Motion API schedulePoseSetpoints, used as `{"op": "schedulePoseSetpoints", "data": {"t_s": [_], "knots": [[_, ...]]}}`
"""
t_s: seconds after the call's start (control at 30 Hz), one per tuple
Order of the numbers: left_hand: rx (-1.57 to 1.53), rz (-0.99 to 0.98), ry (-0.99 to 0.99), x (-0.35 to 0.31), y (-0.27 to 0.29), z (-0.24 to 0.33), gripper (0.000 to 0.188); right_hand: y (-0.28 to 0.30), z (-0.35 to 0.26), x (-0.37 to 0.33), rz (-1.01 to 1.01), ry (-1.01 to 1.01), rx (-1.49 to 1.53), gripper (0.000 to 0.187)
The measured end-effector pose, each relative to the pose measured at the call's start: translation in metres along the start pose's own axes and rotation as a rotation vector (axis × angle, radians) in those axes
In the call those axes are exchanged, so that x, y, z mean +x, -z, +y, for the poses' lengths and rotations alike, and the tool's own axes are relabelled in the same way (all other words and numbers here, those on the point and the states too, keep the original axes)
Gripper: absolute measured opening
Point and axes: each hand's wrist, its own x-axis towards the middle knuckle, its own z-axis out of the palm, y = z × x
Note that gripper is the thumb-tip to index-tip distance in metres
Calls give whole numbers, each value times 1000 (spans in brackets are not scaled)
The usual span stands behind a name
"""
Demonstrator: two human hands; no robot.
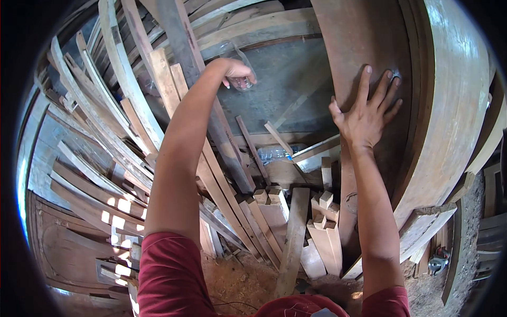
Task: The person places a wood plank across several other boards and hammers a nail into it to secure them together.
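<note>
My left hand (237,71) is closed round a clear plastic bottle (242,83), above a grey panel (288,84). Parts of the bottle show above and below the fingers; the rest is hidden by the hand. On the right, my right hand (365,119) lies with fingers spread against a wide brown wooden board (364,37), gripping nothing. Between the arms, a second clear plastic bottle (272,154) with a blue cap rests low among wood strips, partly covered by a slanting piece.
Long planks (119,63) lean in a dense stack on the left. Several upright wood offcuts (292,243) stand between my arms. A broad pale board (459,90) rises at the right. A small metal power tool (438,261) sits on the dirt floor (229,277) at lower right.
</note>
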Motion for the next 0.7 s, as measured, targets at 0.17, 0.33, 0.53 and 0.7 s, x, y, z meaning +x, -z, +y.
{"op": "schedulePoseSetpoints", "data": {"t_s": [0.17,0.33,0.53,0.7], "knots": [[121,109,-21,1,-7,-1,54,-1,2,-2,-16,-3,-29,110],[170,103,44,1,-9,-2,54,-3,3,-3,-1,2,-31,109],[127,152,59,3,-12,-5,59,-4,3,-2,11,6,-23,109],[122,112,55,4,-10,-3,59,-3,2,-2,21,9,-19,109]]}}
